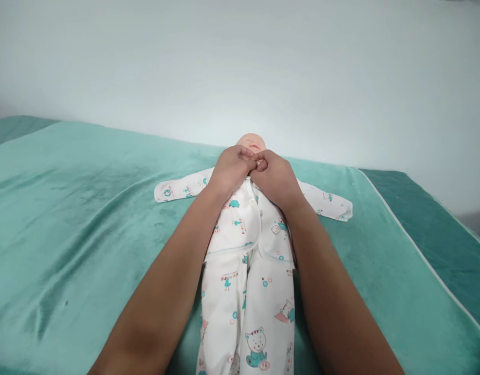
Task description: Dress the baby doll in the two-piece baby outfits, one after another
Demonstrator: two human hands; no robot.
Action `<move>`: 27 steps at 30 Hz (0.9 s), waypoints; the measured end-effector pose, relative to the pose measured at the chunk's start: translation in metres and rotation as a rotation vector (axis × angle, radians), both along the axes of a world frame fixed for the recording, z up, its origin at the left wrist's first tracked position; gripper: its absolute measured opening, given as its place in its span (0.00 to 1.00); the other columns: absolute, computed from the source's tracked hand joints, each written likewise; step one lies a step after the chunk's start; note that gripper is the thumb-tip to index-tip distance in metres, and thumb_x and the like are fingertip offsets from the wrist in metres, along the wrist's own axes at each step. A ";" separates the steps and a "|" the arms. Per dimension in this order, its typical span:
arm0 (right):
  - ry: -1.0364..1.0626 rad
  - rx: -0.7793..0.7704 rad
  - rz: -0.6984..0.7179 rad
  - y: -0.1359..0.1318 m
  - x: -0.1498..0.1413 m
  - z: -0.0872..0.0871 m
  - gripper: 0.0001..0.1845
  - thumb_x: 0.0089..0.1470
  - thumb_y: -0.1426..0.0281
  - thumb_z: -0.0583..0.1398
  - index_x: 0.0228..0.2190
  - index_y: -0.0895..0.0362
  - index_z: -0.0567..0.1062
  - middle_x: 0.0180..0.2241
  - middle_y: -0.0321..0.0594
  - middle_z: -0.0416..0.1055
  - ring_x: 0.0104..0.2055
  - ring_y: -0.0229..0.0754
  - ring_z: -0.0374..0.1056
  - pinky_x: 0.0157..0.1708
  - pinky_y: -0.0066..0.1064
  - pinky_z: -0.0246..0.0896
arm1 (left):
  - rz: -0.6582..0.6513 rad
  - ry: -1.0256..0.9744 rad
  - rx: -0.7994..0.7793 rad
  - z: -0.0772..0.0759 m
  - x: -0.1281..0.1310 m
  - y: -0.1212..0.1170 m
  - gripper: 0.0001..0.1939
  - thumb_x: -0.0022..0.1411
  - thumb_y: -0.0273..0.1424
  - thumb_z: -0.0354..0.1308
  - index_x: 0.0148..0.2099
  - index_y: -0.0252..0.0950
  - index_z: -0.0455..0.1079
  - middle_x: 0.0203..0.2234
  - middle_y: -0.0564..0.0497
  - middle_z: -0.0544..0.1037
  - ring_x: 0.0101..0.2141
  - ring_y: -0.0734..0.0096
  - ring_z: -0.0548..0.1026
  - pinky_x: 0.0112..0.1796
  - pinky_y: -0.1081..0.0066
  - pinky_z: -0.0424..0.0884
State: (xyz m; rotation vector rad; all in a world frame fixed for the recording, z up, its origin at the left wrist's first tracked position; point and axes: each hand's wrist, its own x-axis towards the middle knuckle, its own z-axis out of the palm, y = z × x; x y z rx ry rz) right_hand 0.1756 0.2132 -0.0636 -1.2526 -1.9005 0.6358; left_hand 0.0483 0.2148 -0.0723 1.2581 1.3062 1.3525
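Observation:
A baby doll [252, 139] lies on its back, its head away from me. It is dressed in a white baby jacket [234, 232] with small animal prints and matching white trousers [269, 302]. Both sleeves stretch out sideways. At the neck of the jacket, my left hand [235, 165] and my right hand [274, 174] meet, fingertips pinched together on the collar. The exact spot they grip is hidden behind the fingers. Below them the jacket's front edges part, and a small fastener [252, 201] shows on the front.
Under the doll spreads a green plush blanket [107, 219] with some creases on the left. Darker green fabric [423, 224] lies to the right beyond a pale edge. A plain pale wall [240, 62] rises behind the doll's head.

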 end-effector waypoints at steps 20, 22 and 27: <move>-0.414 -0.032 -0.147 -0.067 0.004 0.022 0.11 0.54 0.75 0.56 0.25 0.52 0.59 0.25 0.36 0.62 0.26 0.40 0.53 0.28 0.34 0.44 | 0.036 0.737 0.177 -0.001 -0.004 -0.025 0.20 0.66 0.25 0.49 0.52 0.41 0.78 0.47 0.45 0.72 0.42 0.63 0.74 0.45 0.65 0.69; -0.346 -0.067 -0.113 -0.061 0.010 0.019 0.12 0.53 0.76 0.56 0.23 0.52 0.59 0.22 0.34 0.60 0.24 0.39 0.51 0.27 0.34 0.43 | 0.068 0.804 0.172 -0.001 -0.003 -0.025 0.19 0.66 0.26 0.48 0.50 0.40 0.78 0.46 0.45 0.72 0.41 0.62 0.74 0.42 0.65 0.68; 0.012 -0.282 -0.008 -0.045 0.028 0.015 0.09 0.50 0.73 0.57 0.20 0.54 0.66 0.20 0.33 0.64 0.21 0.36 0.54 0.22 0.31 0.45 | 0.126 0.710 0.201 0.006 -0.005 -0.035 0.11 0.64 0.26 0.53 0.41 0.38 0.78 0.39 0.46 0.75 0.38 0.63 0.73 0.39 0.66 0.68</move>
